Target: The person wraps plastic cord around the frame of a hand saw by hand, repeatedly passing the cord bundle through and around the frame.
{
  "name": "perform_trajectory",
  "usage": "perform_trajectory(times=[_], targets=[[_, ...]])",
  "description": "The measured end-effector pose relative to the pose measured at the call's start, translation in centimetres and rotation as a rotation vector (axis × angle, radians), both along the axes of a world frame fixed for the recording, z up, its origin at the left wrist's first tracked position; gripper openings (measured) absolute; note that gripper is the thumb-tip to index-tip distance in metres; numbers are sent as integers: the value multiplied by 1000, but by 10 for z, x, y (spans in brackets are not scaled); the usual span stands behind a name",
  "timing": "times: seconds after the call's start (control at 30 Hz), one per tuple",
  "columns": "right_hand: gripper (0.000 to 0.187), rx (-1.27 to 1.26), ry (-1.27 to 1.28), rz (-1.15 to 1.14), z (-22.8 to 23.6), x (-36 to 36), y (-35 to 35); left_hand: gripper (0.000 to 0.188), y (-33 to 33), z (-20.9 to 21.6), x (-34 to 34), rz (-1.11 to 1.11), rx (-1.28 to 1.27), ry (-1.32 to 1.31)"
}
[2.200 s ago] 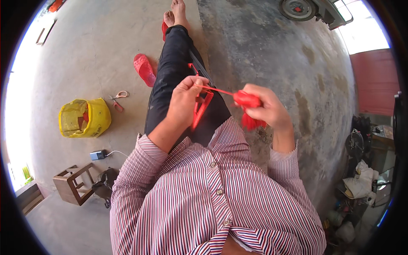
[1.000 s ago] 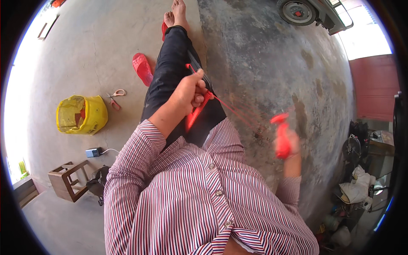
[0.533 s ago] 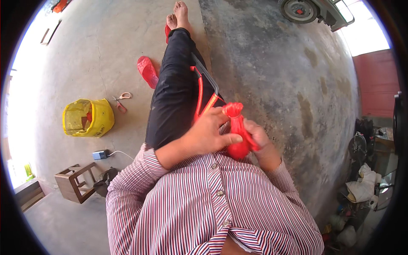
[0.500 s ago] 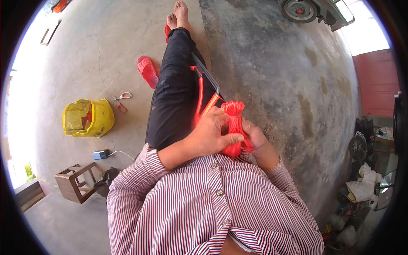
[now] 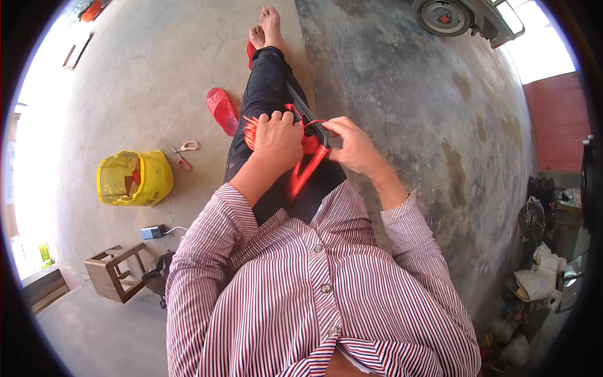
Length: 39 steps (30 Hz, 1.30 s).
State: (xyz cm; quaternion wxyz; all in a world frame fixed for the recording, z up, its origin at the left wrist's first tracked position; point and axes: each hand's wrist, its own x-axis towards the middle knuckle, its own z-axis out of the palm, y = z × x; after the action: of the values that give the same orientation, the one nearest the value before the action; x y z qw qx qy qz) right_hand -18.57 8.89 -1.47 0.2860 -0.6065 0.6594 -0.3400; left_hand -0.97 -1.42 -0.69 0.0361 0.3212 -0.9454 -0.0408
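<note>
My left hand point(image 5: 277, 141) is closed over a bundle of red cord point(image 5: 250, 133), whose loops stick out on its left side. A dark, bent-cornered frame point(image 5: 318, 131) lies over my legs, its near side wrapped in red cord point(image 5: 309, 169). From the left hand a thin red strand point(image 5: 316, 121) runs across the frame to my right hand point(image 5: 353, 147), which pinches it between thumb and fingers just right of the frame's corner. More red cord shows between the hands, partly hidden by the left hand.
On the floor to the left are a yellow bag point(image 5: 157, 179) with reddish pieces inside, scissors point(image 5: 183, 154), a red slipper point(image 5: 222, 112), a small blue box with a white cable point(image 5: 153, 232) and a wooden stool point(image 5: 105, 276). A vehicle wheel point(image 5: 443, 16) stands far right.
Both hands have moved forward from near my waist to the frame. The bundle went forward and left with the left hand; the right hand now draws a single strand to the right.
</note>
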Motion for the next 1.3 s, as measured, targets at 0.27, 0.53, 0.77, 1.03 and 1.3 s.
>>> perform_trajectory(times=[0.27, 0.53, 0.77, 1.03, 1.3], targets=[[37, -85, 104, -103, -7, -9, 8, 22, 16, -11, -1, 15, 317, 518], [34, -216, -2, -139, -23, -3, 10, 19, 23, -19, -5, 47, 542, 646], [28, -384, -1008, -318, 35, -30, 13, 21, 33, -10, 3, 126, 931, 652], [37, -47, -1715, 218, 114, 56, 75, 21, 42, -37, -2, 203, 984, 767], [44, 358, -1856, 497, 127, 115, 64, 22, 46, -30, -15, 235, 1016, 758]])
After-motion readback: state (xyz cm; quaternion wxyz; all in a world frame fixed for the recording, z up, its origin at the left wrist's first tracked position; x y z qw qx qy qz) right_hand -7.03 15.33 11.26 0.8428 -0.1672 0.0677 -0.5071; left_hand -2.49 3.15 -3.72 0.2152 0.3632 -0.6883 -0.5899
